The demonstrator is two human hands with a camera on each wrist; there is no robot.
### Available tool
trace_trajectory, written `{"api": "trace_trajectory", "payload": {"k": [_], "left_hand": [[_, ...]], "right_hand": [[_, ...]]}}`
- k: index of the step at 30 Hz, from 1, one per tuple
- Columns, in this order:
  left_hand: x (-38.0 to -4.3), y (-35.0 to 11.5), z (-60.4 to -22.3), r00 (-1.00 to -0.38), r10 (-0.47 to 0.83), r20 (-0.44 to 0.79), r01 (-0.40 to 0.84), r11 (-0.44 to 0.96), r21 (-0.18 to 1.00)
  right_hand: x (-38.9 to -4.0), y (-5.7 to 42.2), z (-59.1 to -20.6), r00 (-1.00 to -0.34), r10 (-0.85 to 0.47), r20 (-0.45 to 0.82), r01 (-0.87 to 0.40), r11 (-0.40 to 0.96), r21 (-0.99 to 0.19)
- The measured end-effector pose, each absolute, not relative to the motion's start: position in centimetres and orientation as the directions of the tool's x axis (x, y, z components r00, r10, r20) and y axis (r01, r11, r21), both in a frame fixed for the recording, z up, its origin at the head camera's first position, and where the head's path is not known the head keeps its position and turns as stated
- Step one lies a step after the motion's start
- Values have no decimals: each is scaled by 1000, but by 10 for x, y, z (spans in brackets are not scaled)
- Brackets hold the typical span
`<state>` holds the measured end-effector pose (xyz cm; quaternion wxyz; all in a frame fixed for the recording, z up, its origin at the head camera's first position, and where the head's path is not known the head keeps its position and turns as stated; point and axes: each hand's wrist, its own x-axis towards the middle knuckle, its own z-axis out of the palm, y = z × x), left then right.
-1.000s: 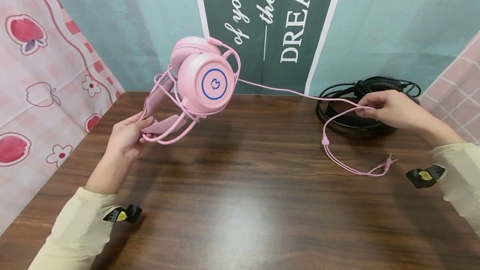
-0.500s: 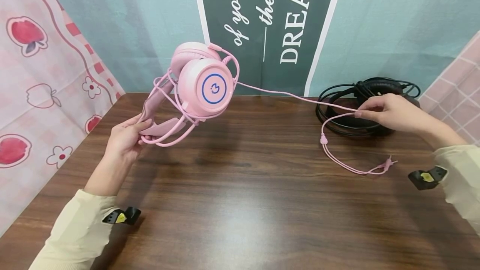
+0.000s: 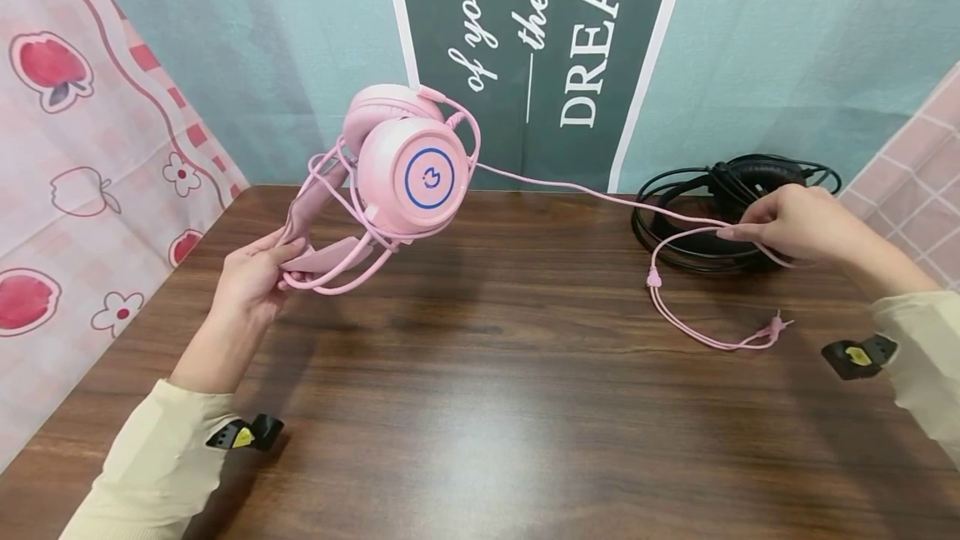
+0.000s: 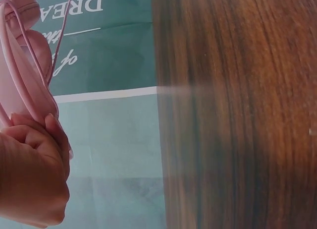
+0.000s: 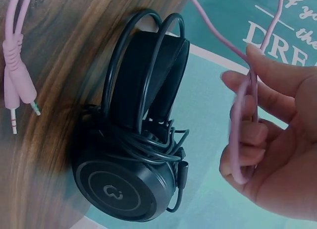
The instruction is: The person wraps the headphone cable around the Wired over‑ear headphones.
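My left hand grips the headband of a pink headset, holding it tilted over the left of the table with its ear cups up and to the right. A pink cable runs from the headset across to my right hand, which pinches it between thumb and fingers. In the right wrist view a loop of the cable hangs over the curled fingers. The cable's free end dangles below, past a small splitter, to two jack plugs. In the left wrist view the left hand holds the headband.
A black headset with its cable bundled round it lies at the back right of the wooden table, behind my right hand. A teal backdrop with lettering stands behind, a fruit-print cloth at left and pink tiling at right.
My right hand has shifted slightly right, and a length of cable now shows below its fingers. The pink headset has dipped slightly, with the left hand keeping its grip.
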<state>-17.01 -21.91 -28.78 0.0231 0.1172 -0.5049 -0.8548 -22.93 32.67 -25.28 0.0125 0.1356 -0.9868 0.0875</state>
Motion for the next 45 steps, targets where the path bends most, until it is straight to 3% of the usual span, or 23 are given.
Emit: {"api": "trace_trajectory", "payload": {"k": [4,10,18,24,37,41,45], "left_hand": [[-169,-221,-289,-972,-158,-176,-78,-488,869],[-168,-221,-290,-972,-153,-178,-82,-489,868],[-170,-223,-289,-971,-165,-176,-71,-500,863],[-170,-226,-287,-966,-179,-187,-69,-517,853],[-170,-238,-277,-966,-175,-189,-51,-589,806],[-171,-240,-279,-966,-172,-194,-59,-582,811],[-172,-240,-285,-962,-173,-212,-81,-562,823]], "right_hand": [[-229,328,-254,-958,-281,51,-286,940,-186],[-224,325,-254,-978,-206,17,-203,941,-271],[-226,326,-259,-955,-229,189,-274,926,-259],[-225,324,-257,-937,-212,277,-302,890,-341],[-217,323,-222,-921,-265,287,-385,734,-560],[-215,328,-224,-932,-240,273,-363,579,-730],[-220,332,-238,-847,-400,351,-365,-43,-930]]}}
